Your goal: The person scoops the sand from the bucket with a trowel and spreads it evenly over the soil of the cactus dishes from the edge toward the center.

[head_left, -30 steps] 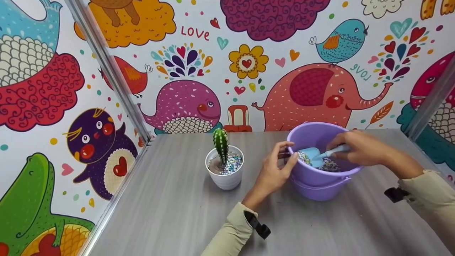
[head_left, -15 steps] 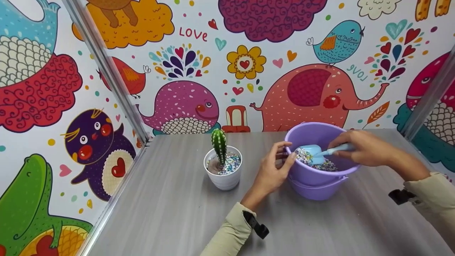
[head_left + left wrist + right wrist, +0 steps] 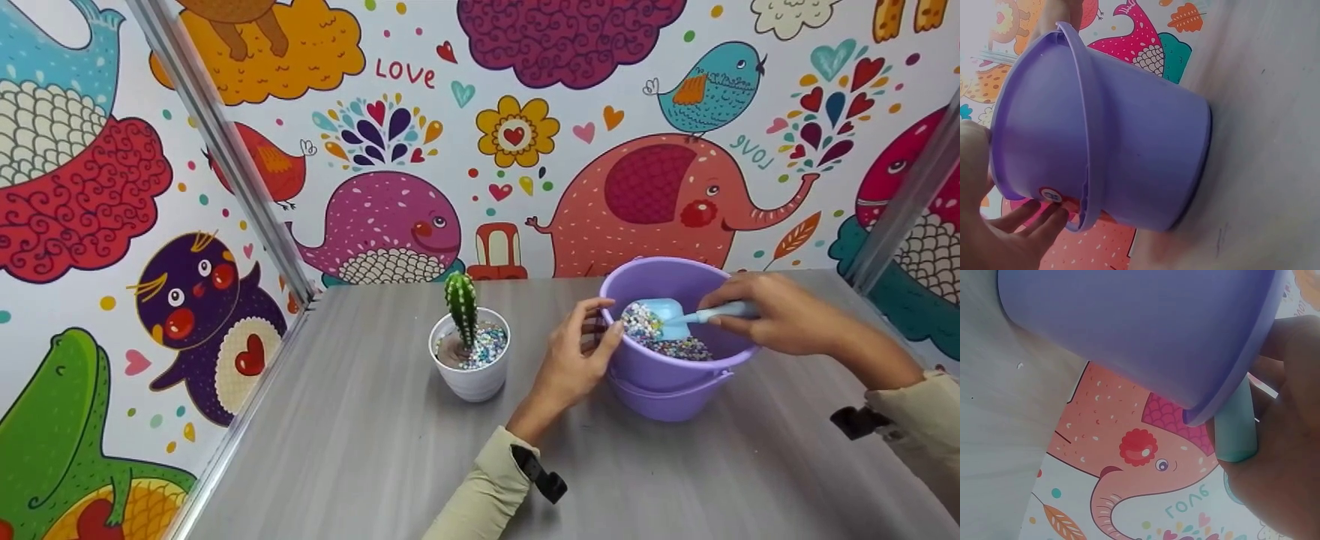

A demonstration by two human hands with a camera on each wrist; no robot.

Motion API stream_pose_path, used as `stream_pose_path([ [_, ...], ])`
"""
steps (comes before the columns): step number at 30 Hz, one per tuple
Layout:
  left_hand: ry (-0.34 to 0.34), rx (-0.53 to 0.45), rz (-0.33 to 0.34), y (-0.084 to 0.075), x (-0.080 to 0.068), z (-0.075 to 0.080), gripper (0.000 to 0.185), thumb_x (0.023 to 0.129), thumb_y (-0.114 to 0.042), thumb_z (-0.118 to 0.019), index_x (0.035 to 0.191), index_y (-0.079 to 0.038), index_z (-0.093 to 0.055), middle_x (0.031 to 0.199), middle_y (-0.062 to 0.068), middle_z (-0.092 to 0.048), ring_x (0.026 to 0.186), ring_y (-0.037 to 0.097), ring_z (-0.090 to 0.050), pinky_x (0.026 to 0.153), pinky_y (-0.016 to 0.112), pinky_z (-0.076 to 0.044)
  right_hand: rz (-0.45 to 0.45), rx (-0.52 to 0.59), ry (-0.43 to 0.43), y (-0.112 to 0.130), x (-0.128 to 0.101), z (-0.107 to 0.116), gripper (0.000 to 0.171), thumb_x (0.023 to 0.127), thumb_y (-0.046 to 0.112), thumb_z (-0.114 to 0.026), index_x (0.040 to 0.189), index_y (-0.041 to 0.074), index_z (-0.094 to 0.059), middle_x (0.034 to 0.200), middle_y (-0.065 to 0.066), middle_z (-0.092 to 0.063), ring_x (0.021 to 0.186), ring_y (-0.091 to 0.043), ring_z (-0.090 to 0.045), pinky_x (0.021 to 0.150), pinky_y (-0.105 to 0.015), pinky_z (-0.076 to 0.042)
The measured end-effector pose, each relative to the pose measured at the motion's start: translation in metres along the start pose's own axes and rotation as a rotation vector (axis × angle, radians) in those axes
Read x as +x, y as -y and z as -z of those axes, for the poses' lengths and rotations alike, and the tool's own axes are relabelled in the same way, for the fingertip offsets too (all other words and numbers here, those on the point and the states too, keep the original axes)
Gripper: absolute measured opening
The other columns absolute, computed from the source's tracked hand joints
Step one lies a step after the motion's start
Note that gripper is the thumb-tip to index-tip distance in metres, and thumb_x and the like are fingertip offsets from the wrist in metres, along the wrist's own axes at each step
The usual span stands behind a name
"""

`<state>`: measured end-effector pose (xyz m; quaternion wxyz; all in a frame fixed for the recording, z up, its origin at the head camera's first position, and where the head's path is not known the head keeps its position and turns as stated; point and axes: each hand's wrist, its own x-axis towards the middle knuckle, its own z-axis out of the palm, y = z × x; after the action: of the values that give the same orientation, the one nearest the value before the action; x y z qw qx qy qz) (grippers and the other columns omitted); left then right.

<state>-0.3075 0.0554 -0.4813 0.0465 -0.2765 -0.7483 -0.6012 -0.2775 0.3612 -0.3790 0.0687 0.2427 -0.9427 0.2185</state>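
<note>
A purple bucket stands on the grey table, tilted a little, with coloured pebbles inside. My left hand grips its left rim, thumb over the edge; the wrist view shows the bucket wall and my fingers at the handle. My right hand holds the handle of a light blue scoop, which carries a heap of pebbles just above those in the bucket. The scoop handle shows beside the bucket rim. A small cactus in a white pot stands left of the bucket.
Cartoon-printed walls close the table in at the back and on both sides, with metal corner posts. The pot holds pebbles around the cactus. Bare tabletop lies in front of the pot and the bucket.
The scoop has risen out of the pebbles with a load on it. My left hand has stayed on the bucket rim.
</note>
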Motion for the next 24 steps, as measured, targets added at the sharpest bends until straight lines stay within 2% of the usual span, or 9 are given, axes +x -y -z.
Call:
stream_pose_path([
  [3, 0.000, 0.048, -0.013, -0.003, 0.000, 0.001, 0.048, 0.109, -0.050, -0.060, 0.152, -0.027, -0.054, 0.145, 0.003, -0.060, 0.127, 0.013, -0.065, 0.105, 0.027, -0.059, 0.005, -0.006, -0.012, 0.001, -0.002, -0.001, 0.027, 0.089, 0.012, -0.088, 0.115, 0.019, -0.084, 0.109, 0.005, -0.080, 0.102, -0.018, -0.073, 0.075, -0.018, -0.059],
  [7, -0.010, 0.131, -0.037, -0.010, 0.001, 0.007, 0.057, 0.108, -0.049, -0.063, 0.155, -0.020, -0.050, 0.149, 0.006, -0.058, 0.131, 0.017, -0.064, 0.112, 0.036, -0.058, 0.003, -0.005, -0.024, 0.002, -0.004, -0.001, 0.027, 0.090, 0.012, -0.088, 0.115, 0.021, -0.084, 0.108, 0.006, -0.080, 0.100, -0.016, -0.072, 0.075, -0.019, -0.060],
  [10, -0.021, 0.182, -0.054, -0.016, 0.002, 0.014, 0.058, 0.106, -0.044, -0.067, 0.155, -0.017, -0.050, 0.152, 0.008, -0.057, 0.134, 0.021, -0.064, 0.114, 0.040, -0.057, -0.001, 0.005, -0.025, 0.002, -0.005, -0.002, 0.028, 0.090, 0.013, -0.088, 0.116, 0.021, -0.084, 0.109, 0.006, -0.080, 0.101, -0.017, -0.073, 0.075, -0.018, -0.059],
  [16, -0.010, 0.227, -0.125, -0.029, 0.003, 0.031, 0.052, 0.105, -0.026, -0.072, 0.151, -0.013, -0.054, 0.150, 0.011, -0.061, 0.133, 0.028, -0.066, 0.112, 0.037, -0.057, -0.019, 0.002, -0.029, 0.004, -0.006, -0.003, 0.028, 0.091, 0.017, -0.088, 0.118, 0.022, -0.084, 0.112, 0.006, -0.080, 0.106, -0.018, -0.072, 0.078, -0.017, -0.059],
  [20, -0.008, 0.248, -0.156, -0.038, 0.002, 0.041, 0.052, 0.104, -0.022, -0.073, 0.152, -0.015, -0.054, 0.149, 0.008, -0.062, 0.133, 0.023, -0.066, 0.113, 0.034, -0.056, -0.026, -0.003, -0.039, 0.005, -0.005, -0.004, 0.027, 0.093, 0.021, -0.086, 0.120, 0.022, -0.083, 0.115, 0.004, -0.080, 0.109, -0.021, -0.073, 0.081, -0.026, -0.064],
  [24, -0.017, 0.281, -0.205, -0.050, 0.000, 0.053, 0.052, 0.104, -0.022, -0.073, 0.152, -0.014, -0.054, 0.147, 0.007, -0.063, 0.133, 0.019, -0.065, 0.115, 0.034, -0.055, -0.028, 0.005, -0.053, 0.005, -0.005, -0.005, 0.027, 0.095, 0.021, -0.085, 0.122, 0.019, -0.082, 0.118, 0.000, -0.081, 0.112, -0.027, -0.074, 0.084, -0.042, -0.068],
])
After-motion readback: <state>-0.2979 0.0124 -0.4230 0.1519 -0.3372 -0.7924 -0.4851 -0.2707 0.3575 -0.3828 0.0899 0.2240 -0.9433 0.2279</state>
